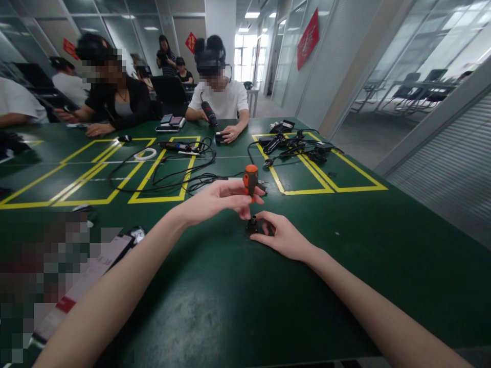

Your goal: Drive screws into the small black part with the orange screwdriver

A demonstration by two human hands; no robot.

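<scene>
My left hand (226, 198) is closed around an orange and black screwdriver (251, 179), held upright with its handle on top. Below it, on the green table, sits a small dark round part (252, 226) with a short raised post. My right hand (282, 235) grips this part from the right side between thumb and fingers. The screwdriver's lower end is over the part; whether its tip touches cannot be made out.
Black cables (180, 176) loop across the table ahead of my hands. A heap of dark devices and cords (291, 143) lies at the far right. A phone (88, 286) rests at the left. Across the table, a person in a white shirt (226, 99) holds a power tool (209, 113).
</scene>
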